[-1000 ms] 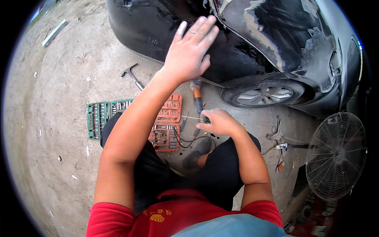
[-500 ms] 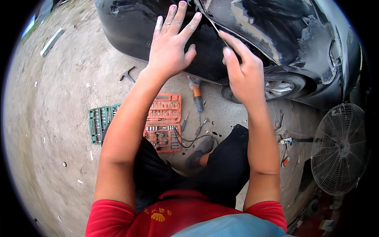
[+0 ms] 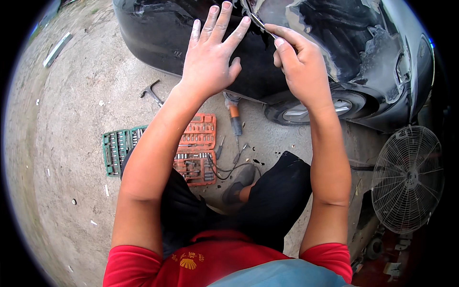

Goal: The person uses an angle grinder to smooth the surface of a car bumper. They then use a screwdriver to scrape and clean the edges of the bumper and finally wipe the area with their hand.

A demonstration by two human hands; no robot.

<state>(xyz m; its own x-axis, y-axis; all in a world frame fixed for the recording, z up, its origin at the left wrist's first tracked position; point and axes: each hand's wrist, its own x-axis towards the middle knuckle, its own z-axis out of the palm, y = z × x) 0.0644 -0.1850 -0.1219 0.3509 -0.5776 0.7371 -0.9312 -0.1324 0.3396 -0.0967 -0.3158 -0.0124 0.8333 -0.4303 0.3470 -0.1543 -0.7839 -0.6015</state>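
My left hand (image 3: 209, 62) is spread out against the dark car bumper (image 3: 153, 36), its fingers whitened with dust. It holds nothing. Just to its right, my right hand (image 3: 302, 64) pinches a thin metal tool (image 3: 258, 21) between thumb and fingers. The tool's far end meets the seam between the bumper and the fender (image 3: 306, 38), where bare and filled patches show through the dark paint. I cannot make out the tool's tip or its exact kind.
On the ground lie an orange socket set case (image 3: 205, 125), a green one (image 3: 113, 152), a hammer (image 3: 152, 92), an orange-and-grey power tool (image 3: 234, 117) and a screwdriver (image 3: 220, 149). A wheel (image 3: 296, 113) sits below the fender. A large fan (image 3: 409, 178) stands at right.
My right hand has shifted slightly right and turned, its fingers now closer around the thin metal tool. The left hand stays flat on the bumper. The view has shifted a little.
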